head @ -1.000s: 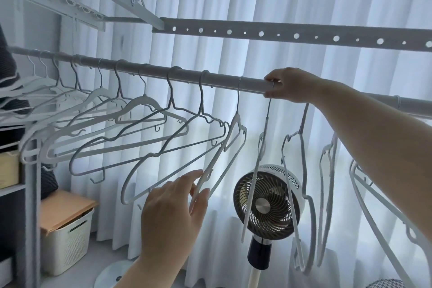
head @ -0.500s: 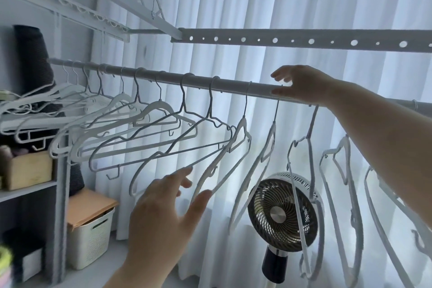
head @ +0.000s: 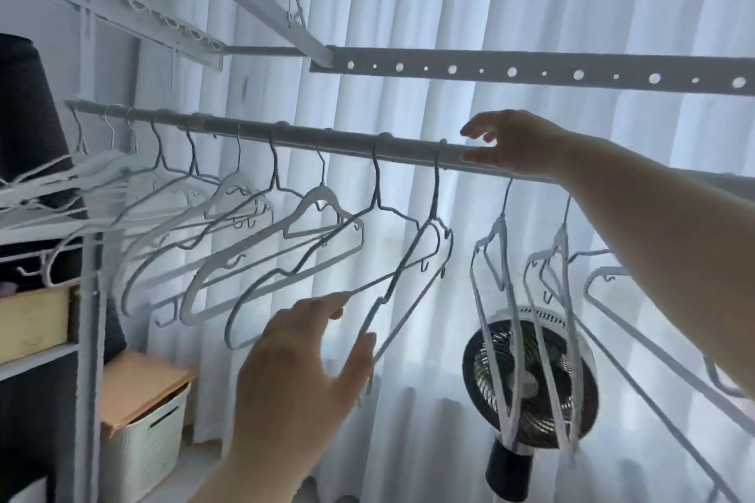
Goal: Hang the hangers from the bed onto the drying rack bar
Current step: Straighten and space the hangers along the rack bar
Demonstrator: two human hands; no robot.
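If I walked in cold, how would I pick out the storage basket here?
Follow the drying rack bar to its left end, then look down to the floor beside the shelf post. The basket stands there: white, with a handle slot, and alone in having an orange lid.

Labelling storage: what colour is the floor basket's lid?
Pale orange; the lid shows in the head view.

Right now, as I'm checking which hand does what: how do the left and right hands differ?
The left hand is low, fingertips on a hanger; the right hand is high, at the bar. The left shows its back; the right reaches in from the side. Both are open.
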